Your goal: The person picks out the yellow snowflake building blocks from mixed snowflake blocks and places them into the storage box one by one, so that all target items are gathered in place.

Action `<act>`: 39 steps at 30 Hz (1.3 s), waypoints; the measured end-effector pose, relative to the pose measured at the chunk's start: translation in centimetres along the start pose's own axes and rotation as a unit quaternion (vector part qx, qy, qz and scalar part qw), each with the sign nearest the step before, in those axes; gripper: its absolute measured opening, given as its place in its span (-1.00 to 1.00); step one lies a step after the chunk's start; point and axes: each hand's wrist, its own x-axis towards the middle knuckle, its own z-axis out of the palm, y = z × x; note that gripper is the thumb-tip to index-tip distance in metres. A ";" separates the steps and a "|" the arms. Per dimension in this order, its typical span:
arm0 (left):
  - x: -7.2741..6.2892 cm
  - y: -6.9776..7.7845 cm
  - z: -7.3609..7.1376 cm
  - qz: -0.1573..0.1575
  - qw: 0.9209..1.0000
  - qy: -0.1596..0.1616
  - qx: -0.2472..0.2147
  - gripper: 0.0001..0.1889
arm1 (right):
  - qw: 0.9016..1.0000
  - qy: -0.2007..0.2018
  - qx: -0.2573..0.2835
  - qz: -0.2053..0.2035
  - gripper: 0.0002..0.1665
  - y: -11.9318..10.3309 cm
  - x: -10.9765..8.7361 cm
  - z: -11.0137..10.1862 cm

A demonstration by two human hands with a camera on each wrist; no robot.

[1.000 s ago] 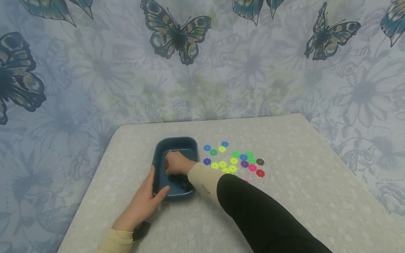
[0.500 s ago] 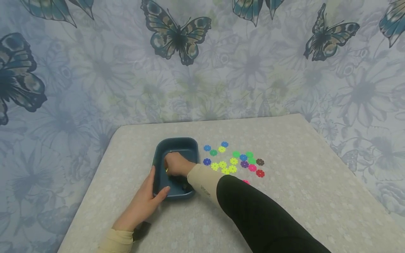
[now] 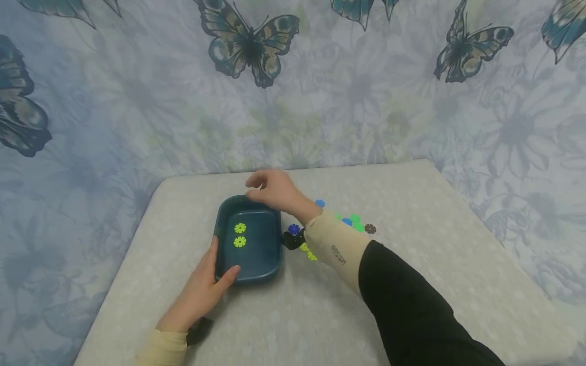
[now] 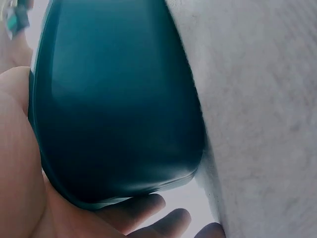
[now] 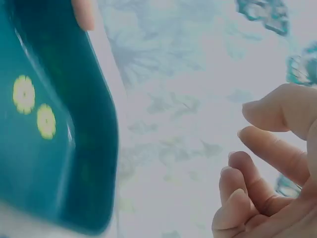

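Note:
A dark teal tray (image 3: 259, 254) sits on the cloth-covered table. My left hand (image 3: 199, 295) grips its near-left corner, the thumb over the rim; in the left wrist view, fingers (image 4: 136, 210) curve along the tray's outer wall. Side by side on the tray floor lie two yellow flower-shaped discs, the upper disc (image 3: 240, 228) and the lower disc (image 3: 240, 241). My right hand (image 3: 278, 190) hovers by the tray's far rim. In the right wrist view its thumb (image 5: 277, 109) and index finger stand apart, the other fingers loosely bent, with nothing held.
To the right of the tray, several flower-shaped discs are scattered on the tablecloth (image 3: 435, 264), among them a blue disc (image 3: 319, 203) and a brown disc (image 3: 370, 229). My right forearm (image 3: 336, 249) hides some of them. A butterfly-patterned wall (image 3: 357, 127) stands behind the table.
My right hand has lifted out of the tray and moved up to its far rim. Two yellow discs now show on the tray floor. The left hand keeps its grip.

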 end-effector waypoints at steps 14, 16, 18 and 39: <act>0.1 0.2 0.1 0.005 1.000 0.006 0.001 0.10 | 0.995 0.016 0.067 0.071 -0.74 8.7 -11.4 -2.6; 0.2 0.2 0.1 0.008 1.000 0.005 0.003 0.10 | 0.993 0.005 0.081 0.091 -0.72 9.8 -12.8 -1.5; 0.3 0.1 0.1 0.010 1.000 0.004 0.004 0.10 | 0.990 0.001 0.093 0.109 -0.70 10.7 -13.8 -0.4; 0.3 0.2 0.2 0.002 1.000 0.005 -0.004 0.10 | 0.993 0.036 -0.092 0.068 -0.74 13.5 -15.2 4.1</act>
